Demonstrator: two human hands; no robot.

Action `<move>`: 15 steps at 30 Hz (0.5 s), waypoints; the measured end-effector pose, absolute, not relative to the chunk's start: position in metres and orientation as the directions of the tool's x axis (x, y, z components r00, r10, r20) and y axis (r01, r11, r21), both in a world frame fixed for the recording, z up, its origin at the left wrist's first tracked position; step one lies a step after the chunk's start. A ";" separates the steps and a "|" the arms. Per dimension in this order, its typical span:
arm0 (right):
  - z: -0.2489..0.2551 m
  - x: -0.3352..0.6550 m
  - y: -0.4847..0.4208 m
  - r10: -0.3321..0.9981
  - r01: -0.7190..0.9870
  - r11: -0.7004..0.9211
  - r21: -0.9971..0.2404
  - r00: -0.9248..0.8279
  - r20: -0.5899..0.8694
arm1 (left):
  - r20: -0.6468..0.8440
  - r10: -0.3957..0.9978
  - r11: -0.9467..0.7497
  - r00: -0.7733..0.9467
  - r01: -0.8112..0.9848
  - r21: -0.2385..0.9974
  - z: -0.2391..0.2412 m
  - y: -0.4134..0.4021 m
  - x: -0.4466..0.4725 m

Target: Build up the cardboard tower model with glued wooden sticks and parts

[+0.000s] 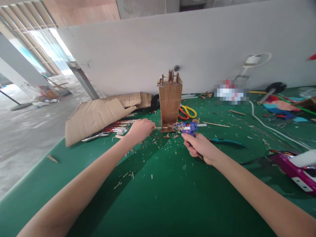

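Observation:
A tall, narrow cardboard tower (171,102) stands upright on the green table, with small cardboard wheels on top and a red string (168,98) hanging down its front. My left hand (141,129) is closed in a pinch at the tower's lower left, around the end of a thin wooden stick (159,127) that reaches to the tower's base. My right hand (200,147) grips the handle of a blue hot glue gun (188,128), a clear glue stick (201,125) jutting from its rear. The gun's nozzle, covered with scraps, points left at the base; whether it touches cannot be made out.
Behind the glue gun lie yellow and red-handled scissors (190,112). A teal-handled tool (228,142) is right of my right hand. Cardboard sheets (96,117) cover the left side. A magenta and white device (291,168) sits far right. Wood shavings litter the table before a grey panel (138,56).

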State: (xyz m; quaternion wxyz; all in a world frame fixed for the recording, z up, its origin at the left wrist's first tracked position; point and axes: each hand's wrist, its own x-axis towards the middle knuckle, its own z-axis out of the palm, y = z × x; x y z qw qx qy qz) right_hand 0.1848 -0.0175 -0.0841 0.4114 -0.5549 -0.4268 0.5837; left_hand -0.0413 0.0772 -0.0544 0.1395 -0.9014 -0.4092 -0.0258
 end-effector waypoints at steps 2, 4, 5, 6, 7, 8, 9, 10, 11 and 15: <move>-0.086 0.186 -0.017 0.956 -0.005 -0.288 -0.958 -0.050 -0.288 | 0.148 0.721 -0.639 0.677 0.732 -0.237 -0.054 0.077 -0.042; -0.087 0.186 -0.017 0.959 -0.002 -0.279 -0.960 -0.048 -0.279 | 0.138 0.713 -0.648 0.687 0.721 -0.245 -0.054 0.078 -0.042; -0.087 0.186 -0.017 0.960 0.001 -0.278 -0.961 -0.047 -0.278 | 0.134 0.711 -0.650 0.691 0.717 -0.252 -0.055 0.078 -0.042; -0.087 0.186 -0.017 0.959 0.004 -0.280 -0.960 -0.046 -0.280 | 0.131 0.709 -0.651 0.693 0.714 -0.259 -0.055 0.078 -0.042; -0.087 0.186 -0.017 0.958 0.006 -0.283 -0.959 -0.047 -0.283 | 0.128 0.705 -0.652 0.697 0.709 -0.267 -0.055 0.079 -0.042; -0.086 0.186 -0.018 0.957 0.006 -0.286 -0.958 -0.047 -0.286 | 0.126 0.703 -0.653 0.700 0.706 -0.274 -0.056 0.079 -0.042; -0.086 0.185 -0.018 0.956 0.006 -0.288 -0.957 -0.048 -0.288 | 0.123 0.702 -0.654 0.702 0.703 -0.279 -0.056 0.079 -0.042; -0.085 0.185 -0.018 0.956 0.008 -0.289 -0.957 -0.046 -0.289 | 0.120 0.700 -0.655 0.703 0.701 -0.282 -0.057 0.079 -0.042; -0.085 0.185 -0.018 0.957 0.009 -0.288 -0.958 -0.045 -0.288 | 0.120 0.699 -0.657 0.705 0.699 -0.283 -0.057 0.080 -0.042; -0.085 0.185 -0.018 0.958 0.015 -0.283 -0.959 -0.046 -0.284 | 0.137 0.700 -0.653 0.701 0.706 -0.274 -0.059 0.080 -0.042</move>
